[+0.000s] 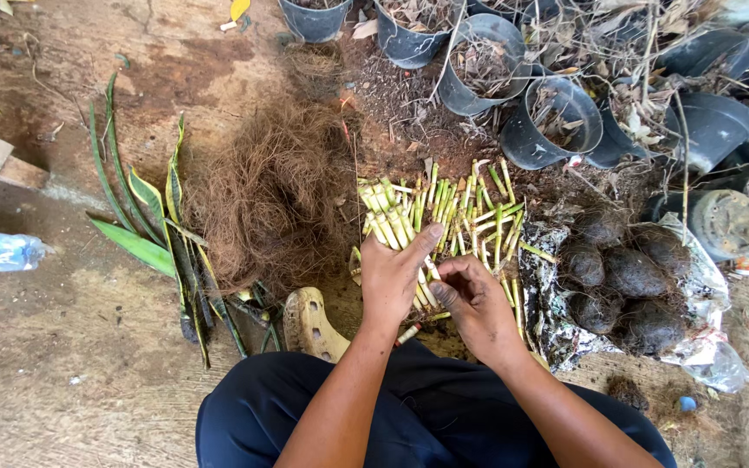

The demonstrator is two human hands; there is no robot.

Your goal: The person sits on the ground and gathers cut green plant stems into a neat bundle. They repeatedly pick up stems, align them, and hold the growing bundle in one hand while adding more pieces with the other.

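The left hand [394, 270] grips a bundle of green-yellow stems [394, 227], fingers wrapped around it. The right hand [472, 299], just right of the bundle, pinches one stem at its lower end. More cut stems [478, 212] lie on the ground behind the bundle. A heap of brown fibre [270, 195] sits left of it, round soil balls [621, 277] on plastic right, black pots [552, 121] beyond.

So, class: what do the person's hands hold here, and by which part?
The left hand grips a bundle of pale yellow-green plant cuttings near their lower ends. The right hand pinches one cutting at the bundle's base; its exact grip is partly hidden.
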